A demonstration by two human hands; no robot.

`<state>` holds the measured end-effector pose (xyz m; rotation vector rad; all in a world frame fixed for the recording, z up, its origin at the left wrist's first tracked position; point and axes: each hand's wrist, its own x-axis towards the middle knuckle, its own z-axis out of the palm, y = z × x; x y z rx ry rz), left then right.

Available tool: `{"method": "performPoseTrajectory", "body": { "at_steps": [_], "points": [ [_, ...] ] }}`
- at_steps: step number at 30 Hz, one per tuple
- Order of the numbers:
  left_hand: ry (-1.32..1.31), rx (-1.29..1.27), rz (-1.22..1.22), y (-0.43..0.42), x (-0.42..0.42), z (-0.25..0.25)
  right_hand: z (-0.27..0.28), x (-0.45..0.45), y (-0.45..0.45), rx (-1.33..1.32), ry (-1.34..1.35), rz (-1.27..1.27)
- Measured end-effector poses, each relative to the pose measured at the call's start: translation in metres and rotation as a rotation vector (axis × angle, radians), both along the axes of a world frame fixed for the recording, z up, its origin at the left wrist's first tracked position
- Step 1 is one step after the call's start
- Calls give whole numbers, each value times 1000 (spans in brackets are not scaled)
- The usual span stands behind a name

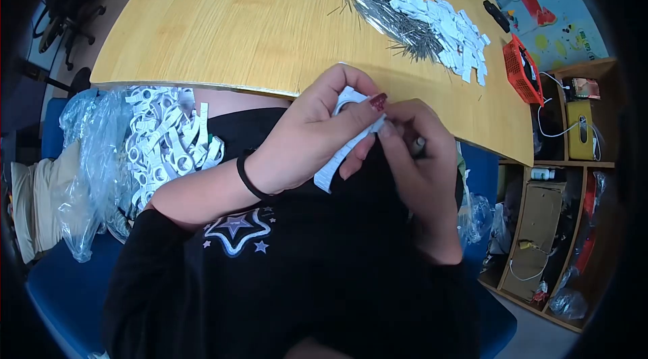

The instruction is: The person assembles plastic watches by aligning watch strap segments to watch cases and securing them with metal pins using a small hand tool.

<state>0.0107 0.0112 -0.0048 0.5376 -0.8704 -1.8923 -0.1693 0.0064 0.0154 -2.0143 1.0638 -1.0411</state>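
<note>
White looped strip (331,173): likely light, bendy

It hangs between my hands. My left hand (327,121) pinches it near the loop, probably the best hold; whether my right hand (428,146) grips it, I cannot tell.

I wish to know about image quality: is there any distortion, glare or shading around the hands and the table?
Head view: lens distortion bows the table edge, with dark corners; head view: bright glints on the clear plastic bag; head view: the right hand looks more shaded than the left hand.
</note>
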Motion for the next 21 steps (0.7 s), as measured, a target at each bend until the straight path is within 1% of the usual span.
{"method": "performPoseTrajectory", "body": {
  "at_steps": [1, 3, 4, 6, 7, 10, 11, 14, 15, 18, 20, 21],
  "points": [
    [-21, -25, 43, 0, -1, 0, -1, 1, 0, -159, 30, 27],
    [-60, -76, 131, 1, -4, -1, 12, 3, 7, -103, 81, 20],
    [-50, -84, 113, 3, -5, -1, 17, 4, 9, -76, 106, 18],
    [-30, -100, 79, 6, -6, -2, 8, 3, 6, -89, 22, -31],
    [0, -96, 22, 6, -2, -1, 5, 2, 4, -95, -19, -54],
    [-96, -142, -29, 11, 5, 10, 9, 2, 2, -390, 82, -197],
    [-99, -127, 5, 13, 4, 9, 9, 1, 2, -488, 116, -247],
    [-119, -114, 72, 21, -1, 3, 8, -2, 2, -719, 220, -159],
    [-132, -127, 75, 23, 1, 0, 9, -1, 2, -754, 235, -185],
    [-145, -137, 33, 25, 4, 0, 12, 0, 8, -680, 259, -305],
    [-137, -98, -31, 23, 5, 3, 2, -4, 11, -573, 188, -208],
    [-127, -62, -73, 20, 5, 4, 3, -4, 10, -605, 202, -154]
  ]
}}
